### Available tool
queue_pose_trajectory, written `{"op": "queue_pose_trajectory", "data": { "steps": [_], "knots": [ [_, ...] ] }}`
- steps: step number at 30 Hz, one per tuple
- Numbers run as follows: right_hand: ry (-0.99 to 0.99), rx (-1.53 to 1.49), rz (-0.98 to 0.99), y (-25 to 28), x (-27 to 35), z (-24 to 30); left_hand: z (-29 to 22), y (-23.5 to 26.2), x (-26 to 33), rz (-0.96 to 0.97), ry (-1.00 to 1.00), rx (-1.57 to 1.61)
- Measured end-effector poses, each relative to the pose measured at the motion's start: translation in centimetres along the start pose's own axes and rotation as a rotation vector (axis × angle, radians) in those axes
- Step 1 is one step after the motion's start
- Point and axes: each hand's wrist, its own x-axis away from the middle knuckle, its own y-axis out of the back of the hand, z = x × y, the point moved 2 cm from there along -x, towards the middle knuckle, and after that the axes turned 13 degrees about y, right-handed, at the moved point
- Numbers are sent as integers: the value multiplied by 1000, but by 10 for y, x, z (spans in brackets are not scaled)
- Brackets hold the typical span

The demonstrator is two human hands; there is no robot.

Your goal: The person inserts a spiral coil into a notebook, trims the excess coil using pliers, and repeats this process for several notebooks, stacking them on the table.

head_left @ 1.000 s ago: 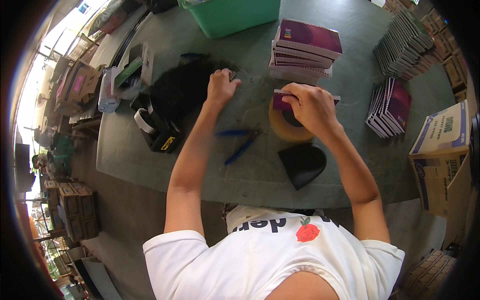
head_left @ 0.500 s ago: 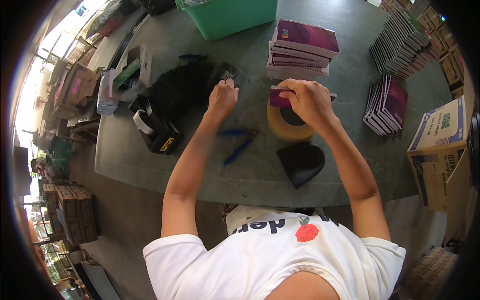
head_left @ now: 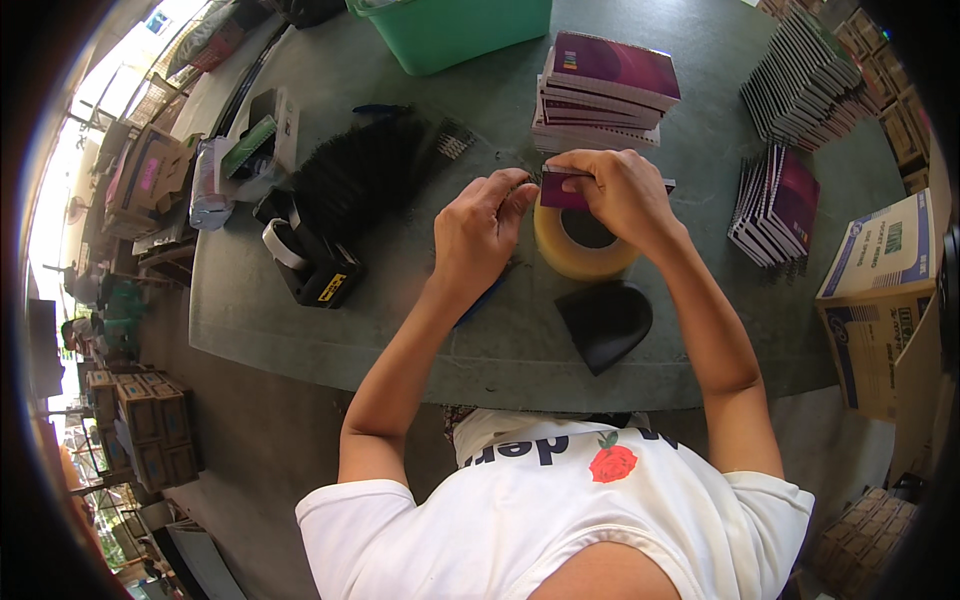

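Note:
My right hand (head_left: 628, 198) grips a small purple notebook (head_left: 556, 190), thumb on its cover, above a wide roll of clear tape (head_left: 560, 256). Close to the notebook's left end, my left hand (head_left: 480, 228) pinches a thin dark binding coil (head_left: 533, 177), mostly hidden by the fingers. Whether the coil has entered the notebook's edge, I cannot tell. A heap of black binding coils (head_left: 365, 165) lies to the left. Partly covered by my left hand and wrist is a blue-handled tool (head_left: 482, 300). A stack of purple notebooks (head_left: 612, 75) stands just beyond my right hand.
A black tape dispenser (head_left: 318, 265) stands at left, and a black curved object (head_left: 606, 326) lies near the front edge. Coil-bound notebooks (head_left: 775, 205) and a taller stack (head_left: 800, 85) are at right, beside an open carton (head_left: 878, 290). A green bin (head_left: 460, 40) sits far back.
My left hand has moved right and nearer, from the edge of the coil heap to the notebook's left end. My right hand keeps the notebook in nearly the same place.

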Motion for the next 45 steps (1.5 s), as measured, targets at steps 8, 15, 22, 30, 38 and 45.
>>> {"op": "queue_pose_trajectory", "data": {
  "steps": [8,15,22,30,38,45],
  "knots": [
    [-57,-31,90,6,-2,7,3,-5,-1,65,105,37],
    [31,28,129,5,1,9,16,11,-22,357,175,103],
    [98,-197,-169,-2,-3,14,0,17,-30,268,84,10],
    [186,-110,-184,-5,-8,9,-29,-65,84,319,-344,-363],
    [-23,-553,-197,30,36,-54,-27,-79,97,649,-68,-180],
    [74,-85,-202,33,25,-24,-50,-15,44,503,-94,27]
  ]
}}
